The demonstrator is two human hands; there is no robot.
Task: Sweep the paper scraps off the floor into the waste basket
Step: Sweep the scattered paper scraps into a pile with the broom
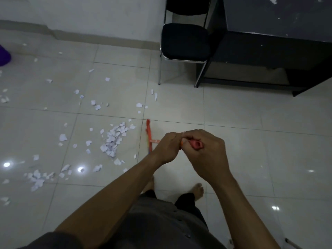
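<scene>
Glossy pale tile floor [251,159] w/ torn white paper scraps [113,139] scattered over left half, main heap just beside orange broom [148,133] head, smaller heap [36,178] lower left, purple obj [4,55] at left edge, black chair [185,42] & dark desk [269,51] at back, bare feet [198,190] near bottom.

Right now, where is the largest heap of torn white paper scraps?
Head view, left of centre: the heap lies on the pale tiled floor just left of the orange broom head, not touching it.
</scene>
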